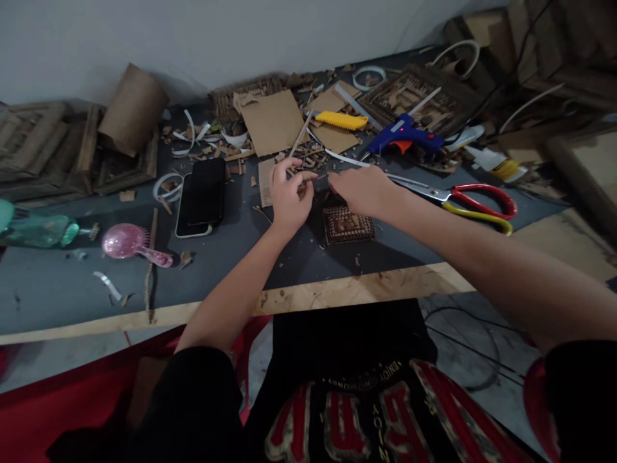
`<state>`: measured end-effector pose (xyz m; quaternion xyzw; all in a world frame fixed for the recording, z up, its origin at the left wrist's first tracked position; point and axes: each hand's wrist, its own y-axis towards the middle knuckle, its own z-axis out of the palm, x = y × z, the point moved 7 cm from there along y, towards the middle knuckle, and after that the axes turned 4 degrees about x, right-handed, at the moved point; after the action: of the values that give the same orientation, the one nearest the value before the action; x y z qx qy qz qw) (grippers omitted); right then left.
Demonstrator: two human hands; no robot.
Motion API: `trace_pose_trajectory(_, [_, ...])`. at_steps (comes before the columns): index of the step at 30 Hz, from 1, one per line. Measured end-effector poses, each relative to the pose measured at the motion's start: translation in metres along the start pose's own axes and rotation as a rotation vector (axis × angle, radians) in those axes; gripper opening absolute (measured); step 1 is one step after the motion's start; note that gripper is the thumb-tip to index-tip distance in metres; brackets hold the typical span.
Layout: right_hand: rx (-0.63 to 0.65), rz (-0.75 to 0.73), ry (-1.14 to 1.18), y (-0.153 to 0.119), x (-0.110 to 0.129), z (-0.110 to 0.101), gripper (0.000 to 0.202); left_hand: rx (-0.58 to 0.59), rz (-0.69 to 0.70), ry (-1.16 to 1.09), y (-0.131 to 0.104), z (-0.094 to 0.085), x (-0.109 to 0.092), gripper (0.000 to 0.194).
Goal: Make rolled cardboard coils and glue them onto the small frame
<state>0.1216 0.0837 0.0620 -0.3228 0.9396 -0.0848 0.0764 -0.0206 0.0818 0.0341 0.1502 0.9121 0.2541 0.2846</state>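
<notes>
My left hand (292,198) is closed in a pinch, and a thin cardboard strip (301,134) rises from its fingers toward the back. Facing it, my right hand (361,188) has its fingers pressed together, tips pointing down and left. A tiny sliver seems to lie between the two sets of fingertips; it is too small to name. Just below my right hand sits a small rectangular woven-looking cardboard piece (349,225) with a raised border. A ribbed cardboard sheet (265,182) lies partly behind my left hand.
Behind my hands lie a yellow box cutter (341,120), a blue glue gun (402,135) and a flat cardboard sheet (274,122). Scissors (475,199) rest at right, near a glue bottle (496,164). On the left are phones (207,193), a pink hairbrush (126,242) and a green bottle (38,228).
</notes>
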Motion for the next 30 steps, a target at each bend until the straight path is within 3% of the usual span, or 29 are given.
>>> trace_pose_trajectory(6, [-0.002, 0.007, 0.101, 0.004, -0.022, -0.007, 0.030, -0.014, 0.067, 0.018, 0.001, -0.006, -0.011, 0.020])
trace_pose_trajectory(12, [0.013, -0.001, 0.088, -0.003, -0.042, 0.000, 0.029, 0.162, 0.199, -0.012, 0.000, 0.003, -0.029, 0.027])
trace_pose_trajectory(23, [0.011, -0.039, 0.111, -0.006, -0.037, 0.010, 0.029, 0.412, 0.242, 0.077, -0.006, 0.024, -0.038, 0.025])
trace_pose_trajectory(30, [-0.046, -0.058, 0.196, -0.012, -0.035, 0.009, 0.027, 0.311, 0.221, 0.012, -0.003, 0.024, -0.028, 0.029])
